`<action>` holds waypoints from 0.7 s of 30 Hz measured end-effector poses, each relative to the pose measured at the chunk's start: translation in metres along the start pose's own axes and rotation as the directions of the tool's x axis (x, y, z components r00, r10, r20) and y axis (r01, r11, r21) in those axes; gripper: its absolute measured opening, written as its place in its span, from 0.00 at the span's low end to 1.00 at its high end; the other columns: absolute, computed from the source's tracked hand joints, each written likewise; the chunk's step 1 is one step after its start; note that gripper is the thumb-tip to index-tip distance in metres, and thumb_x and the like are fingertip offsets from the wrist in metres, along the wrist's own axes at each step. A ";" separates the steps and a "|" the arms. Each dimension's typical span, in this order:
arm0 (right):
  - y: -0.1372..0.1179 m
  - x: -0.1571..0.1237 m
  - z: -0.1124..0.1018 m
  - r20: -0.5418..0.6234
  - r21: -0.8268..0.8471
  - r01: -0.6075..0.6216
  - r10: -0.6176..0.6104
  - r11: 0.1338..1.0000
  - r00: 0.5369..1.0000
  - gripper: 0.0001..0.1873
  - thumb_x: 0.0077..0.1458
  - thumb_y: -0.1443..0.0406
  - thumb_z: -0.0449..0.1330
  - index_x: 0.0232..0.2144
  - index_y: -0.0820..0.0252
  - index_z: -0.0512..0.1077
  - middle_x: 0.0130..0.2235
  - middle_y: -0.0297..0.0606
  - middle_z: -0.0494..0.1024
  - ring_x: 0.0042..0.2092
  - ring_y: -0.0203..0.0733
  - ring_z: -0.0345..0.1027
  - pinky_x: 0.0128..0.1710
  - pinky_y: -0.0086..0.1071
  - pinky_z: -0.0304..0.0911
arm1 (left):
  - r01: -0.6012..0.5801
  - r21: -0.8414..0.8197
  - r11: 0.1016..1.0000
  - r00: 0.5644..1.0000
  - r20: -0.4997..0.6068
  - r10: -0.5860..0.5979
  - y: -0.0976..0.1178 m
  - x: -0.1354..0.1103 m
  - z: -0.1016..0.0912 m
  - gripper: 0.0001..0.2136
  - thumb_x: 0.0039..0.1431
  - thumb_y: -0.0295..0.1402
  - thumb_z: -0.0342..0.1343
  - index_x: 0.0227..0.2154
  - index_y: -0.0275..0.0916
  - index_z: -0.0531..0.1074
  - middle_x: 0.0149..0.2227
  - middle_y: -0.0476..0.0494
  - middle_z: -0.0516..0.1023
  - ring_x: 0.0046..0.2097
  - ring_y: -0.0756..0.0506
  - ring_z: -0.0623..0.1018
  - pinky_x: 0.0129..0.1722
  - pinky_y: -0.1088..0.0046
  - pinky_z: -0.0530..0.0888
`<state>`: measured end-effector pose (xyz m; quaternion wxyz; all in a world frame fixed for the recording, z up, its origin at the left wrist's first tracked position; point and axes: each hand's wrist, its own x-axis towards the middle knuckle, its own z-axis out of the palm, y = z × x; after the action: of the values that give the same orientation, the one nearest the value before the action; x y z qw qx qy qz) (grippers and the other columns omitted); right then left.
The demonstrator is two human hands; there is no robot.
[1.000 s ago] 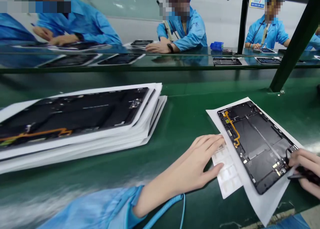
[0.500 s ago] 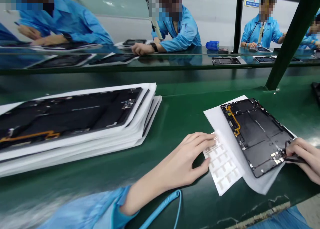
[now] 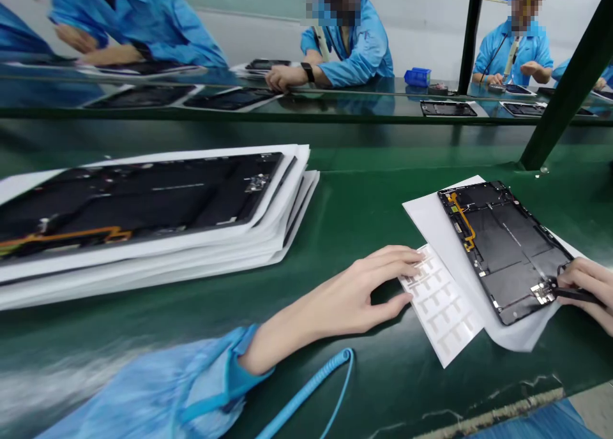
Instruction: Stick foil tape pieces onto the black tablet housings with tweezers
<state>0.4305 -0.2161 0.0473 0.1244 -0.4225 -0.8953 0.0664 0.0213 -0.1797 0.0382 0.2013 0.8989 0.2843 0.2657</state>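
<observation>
An opened black tablet [image 3: 502,251] lies face down on a white paper sheet [image 3: 431,219], with an orange flex cable [image 3: 462,225] at its far end. My right hand [image 3: 587,292] pinches black tweezers [image 3: 572,293], their tips at a small gold-coloured circuit board [image 3: 543,292] in the tablet's near corner. My left hand [image 3: 378,282] rests with its fingertips on the upper corner of a white sheet of die-cut labels [image 3: 443,308], which overlaps the paper's edge.
A tall stack of opened tablets on white sheets [image 3: 143,203] fills the green bench [image 3: 354,184] to the left. A blue coiled cord [image 3: 311,388] lies by my left sleeve. A dark post [image 3: 569,94] stands behind. Co-workers in blue smocks sit across a raised glass shelf [image 3: 335,101].
The view has shifted, so the tablet and papers sit higher in the frame. My left hand has drawn back, leaving more of the label sheet showing. The right hand stays at the tablet's corner.
</observation>
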 end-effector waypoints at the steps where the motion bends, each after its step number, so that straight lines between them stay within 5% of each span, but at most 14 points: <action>1: 0.000 0.004 -0.002 0.024 0.056 -0.001 0.000 0.998 1.000 0.15 0.72 0.57 0.45 0.40 0.56 0.69 0.39 0.41 0.72 0.34 0.45 0.74 0.29 0.34 0.70 | -0.008 -0.015 1.000 1.000 -0.002 0.008 -0.001 0.002 0.000 0.07 0.65 0.32 0.51 0.42 0.37 0.72 0.51 0.36 0.78 0.56 0.42 0.75 0.53 0.65 0.75; 4: -0.006 0.023 -0.015 -0.035 0.210 -0.012 0.019 0.978 0.999 0.21 0.68 0.50 0.53 0.32 0.56 0.73 0.35 0.39 0.74 0.33 0.43 0.72 0.31 0.33 0.67 | -0.032 -0.047 0.998 0.999 -0.009 0.031 -0.005 0.008 0.000 0.06 0.66 0.33 0.51 0.33 0.37 0.69 0.48 0.36 0.79 0.53 0.44 0.77 0.48 0.70 0.77; 7: -0.026 0.060 -0.030 -0.154 0.423 -0.086 0.165 0.902 0.974 0.26 0.65 0.46 0.55 0.24 0.58 0.72 0.29 0.38 0.74 0.27 0.39 0.69 0.27 0.31 0.63 | -0.053 -0.039 0.998 0.999 -0.010 0.052 -0.007 0.011 0.002 0.05 0.65 0.32 0.52 0.34 0.37 0.69 0.47 0.36 0.78 0.51 0.44 0.77 0.46 0.70 0.77; 9: -0.046 0.093 -0.031 -0.023 0.636 -0.174 0.244 0.752 0.970 0.33 0.65 0.42 0.49 0.21 0.59 0.71 0.23 0.36 0.73 0.24 0.38 0.67 0.25 0.29 0.62 | -0.059 -0.005 0.998 0.998 -0.016 0.059 -0.006 0.011 0.003 0.05 0.64 0.31 0.53 0.39 0.36 0.71 0.47 0.36 0.77 0.51 0.42 0.76 0.48 0.66 0.76; 14: -0.085 0.171 0.003 0.253 0.785 -0.218 0.020 0.580 0.967 0.32 0.58 0.38 0.53 0.23 0.58 0.67 0.17 0.34 0.73 0.21 0.42 0.73 0.22 0.29 0.67 | -0.085 0.080 0.993 0.995 -0.051 0.089 -0.002 0.006 0.004 0.05 0.64 0.30 0.55 0.40 0.35 0.73 0.41 0.38 0.77 0.48 0.42 0.75 0.47 0.64 0.76; 17: -0.089 0.194 0.031 0.248 0.844 -0.177 -0.076 0.506 0.966 0.30 0.52 0.37 0.57 0.26 0.57 0.64 0.24 0.35 0.77 0.29 0.46 0.78 0.29 0.33 0.74 | -0.106 0.105 0.989 0.991 -0.065 0.113 -0.002 0.004 0.005 0.04 0.65 0.30 0.54 0.38 0.35 0.73 0.39 0.39 0.78 0.46 0.43 0.76 0.44 0.67 0.77; 21: -0.085 0.194 0.053 0.180 0.874 -0.159 -0.001 0.458 0.984 0.22 0.58 0.45 0.55 0.28 0.55 0.57 0.23 0.31 0.73 0.28 0.45 0.78 0.27 0.32 0.73 | -0.095 0.122 0.988 0.992 -0.071 0.104 -0.001 0.003 0.007 0.07 0.67 0.32 0.53 0.37 0.34 0.72 0.37 0.39 0.77 0.46 0.42 0.76 0.46 0.66 0.77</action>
<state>0.2339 -0.1207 0.0473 0.2524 -0.3314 -0.7169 0.5590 0.0271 -0.1782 0.0334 0.1231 0.9115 0.2617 0.2926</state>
